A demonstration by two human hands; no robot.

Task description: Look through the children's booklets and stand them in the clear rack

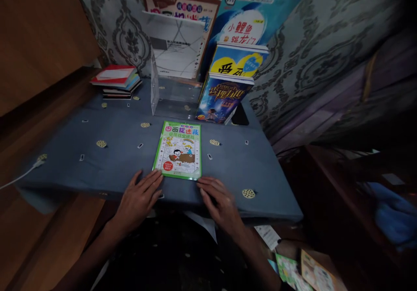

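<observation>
Lying flat on the blue table (97, 169), the green-bordered activity book (179, 150) sits between both hands, just far of them. The left hand (138, 200) and right hand (219, 203) rest open, fingertips touching its near corners.

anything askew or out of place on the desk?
Nothing stands out. The green-bordered book lies flat and nearly square to the near edge of the blue-covered table, left hand and right hand resting at its near corners. The book stack is slightly fanned.
</observation>
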